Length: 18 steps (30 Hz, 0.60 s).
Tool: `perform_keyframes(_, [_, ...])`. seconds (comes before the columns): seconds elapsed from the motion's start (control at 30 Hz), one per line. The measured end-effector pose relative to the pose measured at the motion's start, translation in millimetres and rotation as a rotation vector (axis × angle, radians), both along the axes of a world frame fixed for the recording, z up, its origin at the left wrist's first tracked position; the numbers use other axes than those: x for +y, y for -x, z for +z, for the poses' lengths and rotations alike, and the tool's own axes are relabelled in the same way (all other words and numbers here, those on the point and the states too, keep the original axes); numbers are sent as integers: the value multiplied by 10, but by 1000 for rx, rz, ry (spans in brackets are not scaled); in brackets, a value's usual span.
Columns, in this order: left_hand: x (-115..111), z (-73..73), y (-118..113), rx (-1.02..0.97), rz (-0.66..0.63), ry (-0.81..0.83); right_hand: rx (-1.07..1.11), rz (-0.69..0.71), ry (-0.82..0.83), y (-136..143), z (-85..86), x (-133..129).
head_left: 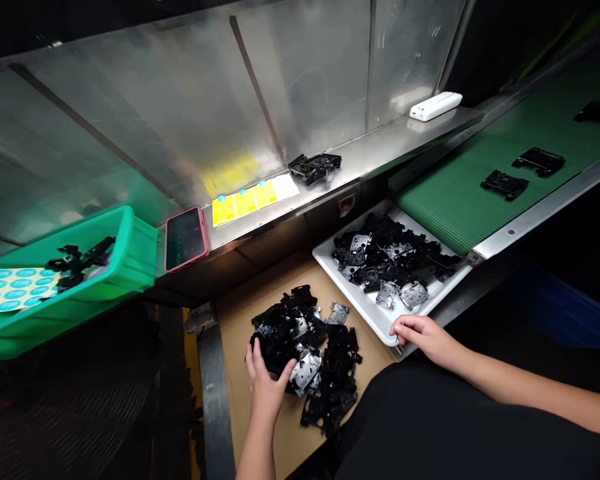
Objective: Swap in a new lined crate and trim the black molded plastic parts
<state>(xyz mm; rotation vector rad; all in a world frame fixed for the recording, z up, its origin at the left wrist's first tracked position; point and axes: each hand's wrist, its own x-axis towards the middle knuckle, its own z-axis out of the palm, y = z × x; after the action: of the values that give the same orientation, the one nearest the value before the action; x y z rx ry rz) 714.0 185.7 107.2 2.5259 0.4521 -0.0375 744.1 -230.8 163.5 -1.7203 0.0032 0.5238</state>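
On a brown cardboard sheet (pixel 235 313) lies a pile of black and silver parts (pixel 333 373). My left hand (pixel 267 380) is at the left side of this pile, fingers spread, its fingertips against black parts. A white tray (pixel 347 293) to the right holds more black and silver parts (pixel 395 250). My right hand (pixel 420 333) is at the tray's near corner, its thumb and fingers closed together on the rim.
A green conveyor belt (pixel 460 193) carries black parts at the right. Along the metal ledge (pixel 380 150) are a phone (pixel 185 239), yellow labels (pixel 245 202), black parts (pixel 314 168) and a white device (pixel 435 106). A green bin (pixel 130 260) stands left.
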Motion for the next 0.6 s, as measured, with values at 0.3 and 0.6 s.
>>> perform_keyframes(0.3, [-230, -193, 485, -256, 93, -302, -10, -2, -31, -43, -28, -101])
perform_keyframes(0.6, [-624, -1017, 1363, -173, -330, -390, -24, 9, -66, -147, -107, -325])
